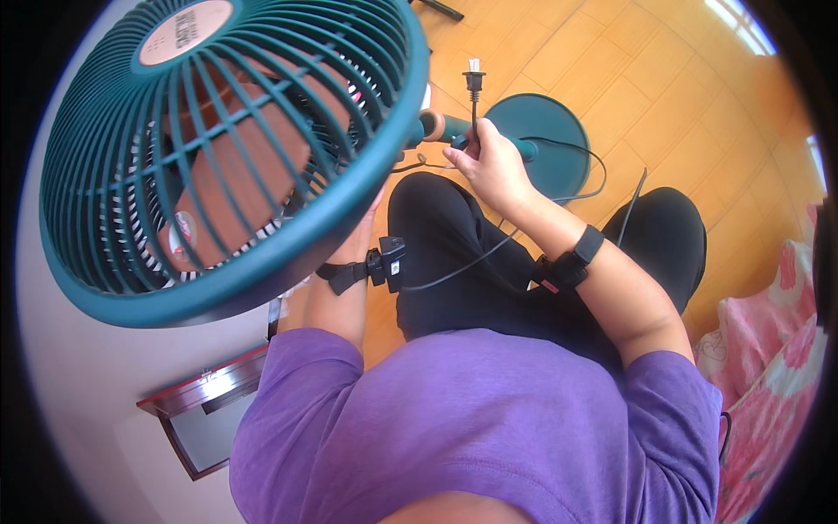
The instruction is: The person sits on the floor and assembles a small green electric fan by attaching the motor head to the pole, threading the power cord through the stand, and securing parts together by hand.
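Big teal fan (229, 148) fills the upper left, its round grille tilted toward the camera, reddish blades showing through the bars. At the hub sits a round pale label (185, 31) with dark print; lower down on a blade there's a small round sticker (185, 230), whitish with a red spot. The fan blocks most of the left hand (362, 231): only the wrist shows below the grille rim, so I cannot tell whether those fingers are open or closed. Behind it, the round teal base (559, 131) lies on the wooden floor (628, 61), the stem running to it from the fan. Black-trousered knees sit in between, purple shirt in the foreground. To the right, a pink flowered cloth (768, 367); lower left, a dark red frame (205, 410) against the white wall. Now the right hand (493, 166), over the knee just beside the base: fingers closed around the black cord (497, 244), the plug (474, 80) sticking straight up above the fist, prongs on top. Both wrists wear black straps.
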`<state>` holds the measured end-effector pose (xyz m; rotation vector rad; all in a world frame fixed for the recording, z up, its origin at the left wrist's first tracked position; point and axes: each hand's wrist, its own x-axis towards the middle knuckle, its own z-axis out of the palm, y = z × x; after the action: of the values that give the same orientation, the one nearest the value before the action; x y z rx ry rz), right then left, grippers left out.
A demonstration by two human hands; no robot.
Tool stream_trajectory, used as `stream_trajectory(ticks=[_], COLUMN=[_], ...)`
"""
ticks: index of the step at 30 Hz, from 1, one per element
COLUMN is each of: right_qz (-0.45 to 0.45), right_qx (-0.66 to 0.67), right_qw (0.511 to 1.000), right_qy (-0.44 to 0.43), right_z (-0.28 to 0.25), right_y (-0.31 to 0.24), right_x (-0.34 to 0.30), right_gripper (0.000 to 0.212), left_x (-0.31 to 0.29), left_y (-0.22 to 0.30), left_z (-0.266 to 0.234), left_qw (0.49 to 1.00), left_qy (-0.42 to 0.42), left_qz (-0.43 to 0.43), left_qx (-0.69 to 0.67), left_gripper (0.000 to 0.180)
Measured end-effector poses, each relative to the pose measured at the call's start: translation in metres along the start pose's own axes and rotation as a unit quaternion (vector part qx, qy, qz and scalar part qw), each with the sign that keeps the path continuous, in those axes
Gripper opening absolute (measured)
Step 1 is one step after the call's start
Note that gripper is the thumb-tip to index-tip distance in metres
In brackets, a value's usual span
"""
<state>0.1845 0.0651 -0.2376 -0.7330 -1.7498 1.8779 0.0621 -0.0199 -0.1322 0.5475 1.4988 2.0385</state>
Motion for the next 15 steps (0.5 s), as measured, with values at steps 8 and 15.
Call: stream_trajectory(ticks=[8,15], right_qz=[-0.123,-0.077], right_qx=[-0.155,-0.119], right_qw=[0.98,0.989], right_qy=[0.022,-0.031], right_z=[0.004,0.0], right_y=[0.02,0.034], right_x=[0.004,0.01], right_gripper=[0.033,0.033], left_x=[-0.001,-0.005], left_y=[0.006,0.022], left_z=[-0.005,-0.006], left_qw=[1.0,0.997], left_qy=[0.008,-0.059], left_qz=[0.016,0.0], left_qx=[0.008,0.047], left_gripper=[0.034,0.035])
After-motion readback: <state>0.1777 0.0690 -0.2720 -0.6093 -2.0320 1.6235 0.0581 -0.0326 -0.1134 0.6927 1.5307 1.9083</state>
